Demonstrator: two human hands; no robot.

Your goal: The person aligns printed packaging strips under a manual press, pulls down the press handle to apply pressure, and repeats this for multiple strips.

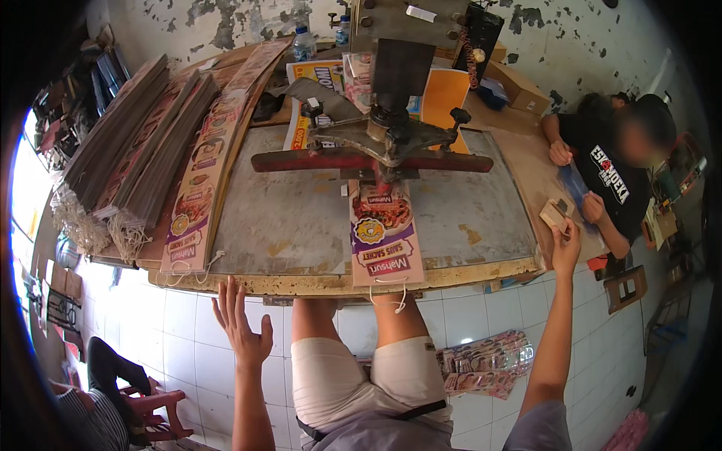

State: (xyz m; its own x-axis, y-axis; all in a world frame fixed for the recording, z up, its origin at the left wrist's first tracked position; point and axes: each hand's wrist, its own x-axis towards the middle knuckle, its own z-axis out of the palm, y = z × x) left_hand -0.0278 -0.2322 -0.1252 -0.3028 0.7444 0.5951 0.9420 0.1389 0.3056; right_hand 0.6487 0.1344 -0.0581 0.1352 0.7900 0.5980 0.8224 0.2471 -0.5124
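Observation:
My left hand (241,323) hovers open, fingers spread, just below the front edge of a worn metal work table (286,218). My right hand (565,244) reaches up to the table's right corner and grips a small tan block (555,213). In the middle of the table a long printed card strip (383,233) lies under a dark metal press with a red crossbar (368,159); a white string loop hangs from the strip's near end.
Stacks of long printed card strips (192,173) and grey bundles (120,139) fill the table's left side. A person in a black shirt (613,177) sits at the right. Packets (485,364) lie on the tiled floor. Another seated person (98,398) is lower left.

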